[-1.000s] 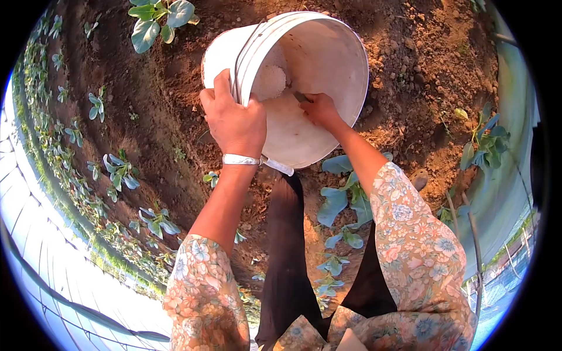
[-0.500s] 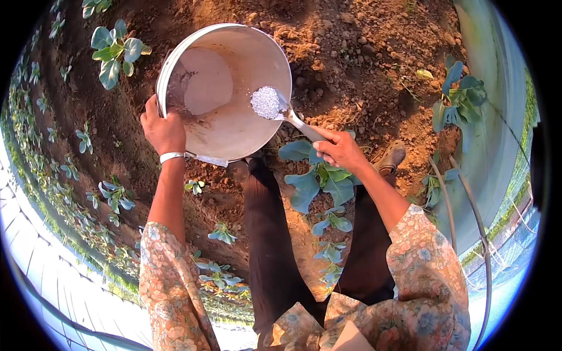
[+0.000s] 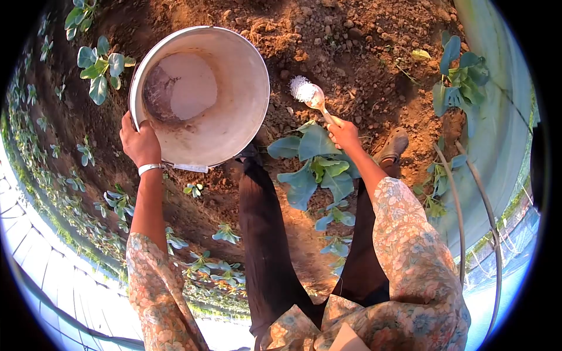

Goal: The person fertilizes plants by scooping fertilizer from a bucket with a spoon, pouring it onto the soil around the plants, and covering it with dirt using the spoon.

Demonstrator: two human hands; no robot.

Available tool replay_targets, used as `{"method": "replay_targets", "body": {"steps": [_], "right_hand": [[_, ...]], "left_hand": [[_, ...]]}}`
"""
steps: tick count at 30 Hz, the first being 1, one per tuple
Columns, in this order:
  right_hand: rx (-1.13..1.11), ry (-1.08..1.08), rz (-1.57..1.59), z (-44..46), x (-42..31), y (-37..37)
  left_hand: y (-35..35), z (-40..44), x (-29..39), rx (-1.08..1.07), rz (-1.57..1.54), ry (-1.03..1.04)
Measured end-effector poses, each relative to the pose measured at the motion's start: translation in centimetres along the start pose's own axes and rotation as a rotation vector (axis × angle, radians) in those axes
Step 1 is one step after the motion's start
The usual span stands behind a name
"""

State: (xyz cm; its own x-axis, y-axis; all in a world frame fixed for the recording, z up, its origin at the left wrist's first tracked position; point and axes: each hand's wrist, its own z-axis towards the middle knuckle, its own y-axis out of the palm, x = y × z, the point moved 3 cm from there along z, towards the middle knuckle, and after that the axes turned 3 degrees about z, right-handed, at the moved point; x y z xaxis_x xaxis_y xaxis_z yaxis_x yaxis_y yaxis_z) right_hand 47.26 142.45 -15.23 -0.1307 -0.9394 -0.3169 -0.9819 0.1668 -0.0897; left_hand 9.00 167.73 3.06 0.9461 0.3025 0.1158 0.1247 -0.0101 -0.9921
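While the left hand (image 3: 140, 143) grips the bucket (image 3: 237, 111) by its rim, the right hand (image 3: 345, 136), nearer the leafy plant (image 3: 319, 149), closes round a spoon (image 3: 317, 99) slanting forward-left, heaped with white granules (image 3: 301, 88).

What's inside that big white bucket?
Inside the bucket lies a pale, whitish patch of material toward the bottom. The bottom beneath it is covered, so it can't be seen.

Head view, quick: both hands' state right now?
Left hand: closed on the rim of the white bucket.
Right hand: closed on the handle of the spoon.
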Motion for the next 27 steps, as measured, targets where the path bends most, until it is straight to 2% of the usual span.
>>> {"method": "replay_targets", "body": {"steps": [4, 14, 17, 18, 19, 21, 24, 27], "right_hand": [[-0.054, 0.023, 0.119, -0.5, 1.1, -1.0], [-0.151, 0.040, 0.254, -2.1, -1.0, -2.0], [-0.141, 0.033, 0.284, -2.2, -1.4, -2.1], [-0.179, -0.002, 0.333, -2.1, -1.1, -2.3], [-0.169, 0.008, 0.318, -2.2, -1.1, -2.4], [-0.217, 0.001, 0.403, -2.9, -1.3, -2.5], [-0.236, -0.011, 0.506, -3.7, -0.9, -3.0], [-0.223, -0.014, 0.631, -4.1, 0.6, -3.8]], "left_hand": [[0.0, 0.7, -0.9, -0.051, -0.022, -0.002], [-0.3, 0.3, -0.2, -0.012, 0.015, -0.030], [-0.1, 0.4, -0.6, -0.033, 0.032, -0.001], [0.3, 0.2, -0.8, 0.019, 0.025, 0.022], [0.3, 0.3, -0.8, -0.041, -0.024, 0.043], [0.1, 0.2, -0.7, -0.093, -0.010, -0.047], [0.4, 0.2, -1.1, -0.051, 0.033, -0.022], [0.4, 0.2, -0.9, -0.096, -0.058, -0.037]]}}
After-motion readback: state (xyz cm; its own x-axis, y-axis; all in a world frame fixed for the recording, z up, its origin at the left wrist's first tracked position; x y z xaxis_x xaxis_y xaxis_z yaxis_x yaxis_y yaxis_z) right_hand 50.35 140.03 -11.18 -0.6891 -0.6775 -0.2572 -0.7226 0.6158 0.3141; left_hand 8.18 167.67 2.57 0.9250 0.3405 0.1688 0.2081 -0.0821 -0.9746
